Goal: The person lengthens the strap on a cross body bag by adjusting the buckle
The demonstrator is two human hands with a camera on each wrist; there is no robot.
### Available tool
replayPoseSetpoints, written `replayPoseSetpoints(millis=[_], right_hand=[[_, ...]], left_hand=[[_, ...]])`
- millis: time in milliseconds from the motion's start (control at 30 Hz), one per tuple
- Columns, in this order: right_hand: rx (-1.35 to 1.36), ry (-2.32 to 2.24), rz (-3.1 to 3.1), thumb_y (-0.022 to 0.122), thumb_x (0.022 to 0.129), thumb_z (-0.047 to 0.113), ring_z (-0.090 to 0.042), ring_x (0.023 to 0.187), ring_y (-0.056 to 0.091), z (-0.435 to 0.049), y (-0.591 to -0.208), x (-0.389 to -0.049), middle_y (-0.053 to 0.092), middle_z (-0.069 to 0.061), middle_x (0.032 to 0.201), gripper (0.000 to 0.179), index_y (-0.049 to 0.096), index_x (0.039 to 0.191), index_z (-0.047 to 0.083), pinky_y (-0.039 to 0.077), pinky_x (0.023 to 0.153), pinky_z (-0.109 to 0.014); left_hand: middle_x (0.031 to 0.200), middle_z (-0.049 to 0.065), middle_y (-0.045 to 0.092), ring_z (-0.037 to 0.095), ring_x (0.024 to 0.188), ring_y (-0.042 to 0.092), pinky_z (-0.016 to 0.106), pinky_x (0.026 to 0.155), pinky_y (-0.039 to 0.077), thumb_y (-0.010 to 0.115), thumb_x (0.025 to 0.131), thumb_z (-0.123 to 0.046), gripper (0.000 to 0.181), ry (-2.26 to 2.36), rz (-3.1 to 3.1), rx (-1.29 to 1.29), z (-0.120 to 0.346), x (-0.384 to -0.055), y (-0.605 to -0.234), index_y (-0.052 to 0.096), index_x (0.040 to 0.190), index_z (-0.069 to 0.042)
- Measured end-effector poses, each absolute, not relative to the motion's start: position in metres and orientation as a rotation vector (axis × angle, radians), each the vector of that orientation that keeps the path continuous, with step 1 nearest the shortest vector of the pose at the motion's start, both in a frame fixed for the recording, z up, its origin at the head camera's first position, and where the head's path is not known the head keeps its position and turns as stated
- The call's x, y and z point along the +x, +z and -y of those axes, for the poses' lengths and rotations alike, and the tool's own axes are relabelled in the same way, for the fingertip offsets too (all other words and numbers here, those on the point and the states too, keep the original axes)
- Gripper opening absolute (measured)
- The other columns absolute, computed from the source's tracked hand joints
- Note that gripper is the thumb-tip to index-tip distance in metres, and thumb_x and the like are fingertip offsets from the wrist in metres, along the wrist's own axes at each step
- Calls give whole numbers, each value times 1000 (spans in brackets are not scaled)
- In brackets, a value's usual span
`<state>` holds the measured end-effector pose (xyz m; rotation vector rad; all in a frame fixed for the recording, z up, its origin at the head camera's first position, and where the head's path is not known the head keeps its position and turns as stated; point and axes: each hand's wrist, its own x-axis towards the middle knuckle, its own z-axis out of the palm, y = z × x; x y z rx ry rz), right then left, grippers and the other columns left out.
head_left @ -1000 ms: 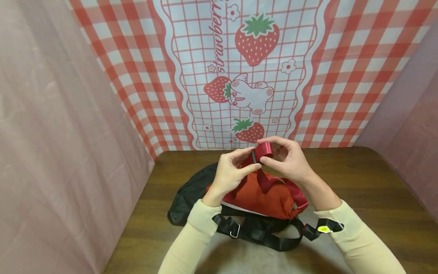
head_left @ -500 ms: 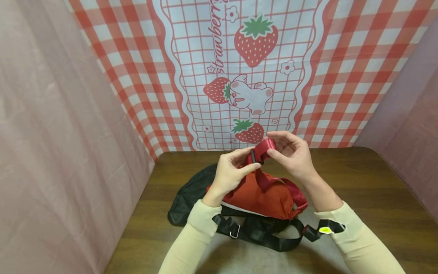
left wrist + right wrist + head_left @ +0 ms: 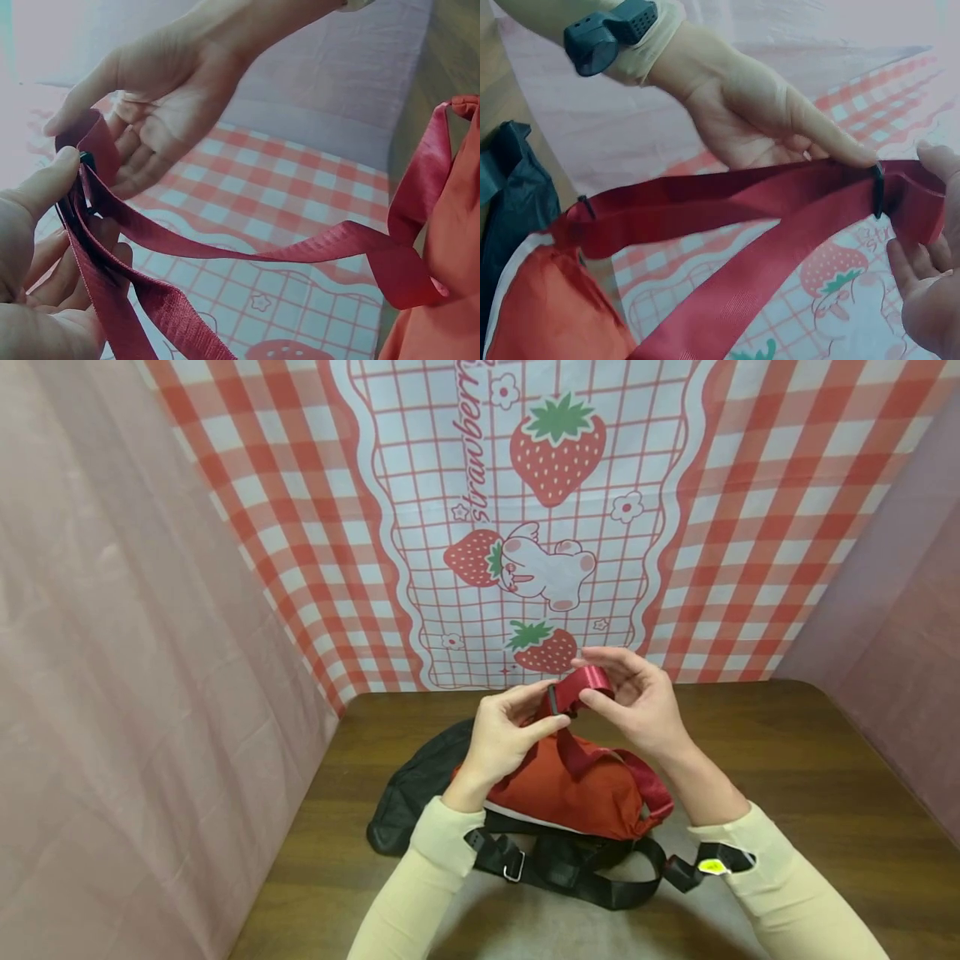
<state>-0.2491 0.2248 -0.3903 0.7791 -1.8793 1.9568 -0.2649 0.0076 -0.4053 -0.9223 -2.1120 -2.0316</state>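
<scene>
Above an orange-red bag [image 3: 573, 789] on the table, my two hands hold its dark-red webbing strap [image 3: 596, 679]. My left hand [image 3: 504, 739] pinches the strap at a black slide buckle [image 3: 553, 700], thumb on one side and fingers on the other. Beyond the buckle the webbing forms a short loop. My right hand [image 3: 641, 706] holds that loop between thumb and fingers. In the left wrist view, strap lengths run from the buckle [image 3: 87, 161] down and across to the bag [image 3: 457, 225]. The right wrist view has the left thumb pressing near the buckle [image 3: 878, 191].
A black bag [image 3: 420, 785] lies partly behind and under the red one. Its black strap [image 3: 622, 893], with a metal ring buckle [image 3: 513, 867], lies towards me. The wooden table [image 3: 787, 760] meets a strawberry-patterned cloth [image 3: 555, 560] at the back; a pale curtain [image 3: 135, 652] hangs at left.
My right hand has moved slightly up and to the right, and the red loop beyond the buckle has become longer. My left hand has stayed at the buckle; the bags have not moved.
</scene>
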Motion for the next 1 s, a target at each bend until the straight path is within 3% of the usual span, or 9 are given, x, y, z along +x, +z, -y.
replayPoseSetpoints(millis=[133,267,667,767,867,1000], right_hand=[[774,1839,2070,77,93,-6,-6,113,72,-228,-400,-250,72,8,127,53,61,143,-4,62,94,-20],[736,1682,2232,82,89,-2,-2,106,74,-230,-412,-253,75,19,115,42,71,130,-3,62,90,-19],[716,1550,2144,87,80,-9,0,90,75,-222,-423,-254,75,26,103,37,77,116,-3,64,79,-21],[733,1533,2136,86,80,-10,1,94,74,-222,-425,-253,76,22,105,37,77,116,-2,63,83,-20],[756,1498,2170,85,83,-8,-1,98,73,-225,-428,-252,78,10,106,35,76,116,0,60,90,-16],[771,1391,2280,87,85,-1,-13,100,74,-231,-437,-250,78,-4,108,35,76,117,8,58,93,-14]], left_hand=[[133,21,74,32,121,74,32,103,61,80,94,-1,47,-2044,2075,-938,-6,-266,-403,70,140,-2],[135,21,73,32,123,73,32,104,60,80,94,-1,47,-2058,2057,-941,-5,-267,-401,70,139,-2],[136,23,72,35,125,72,31,106,59,79,93,3,48,-2084,2070,-937,-8,-264,-400,69,139,1],[136,22,72,34,125,72,31,106,59,79,93,2,48,-2083,2071,-945,-9,-263,-400,68,140,1],[136,22,72,34,125,72,33,106,60,79,94,1,48,-2091,2059,-952,-8,-263,-399,68,141,1],[137,22,72,35,124,72,35,105,60,78,95,1,48,-2092,2052,-933,-6,-262,-397,68,142,-1]])
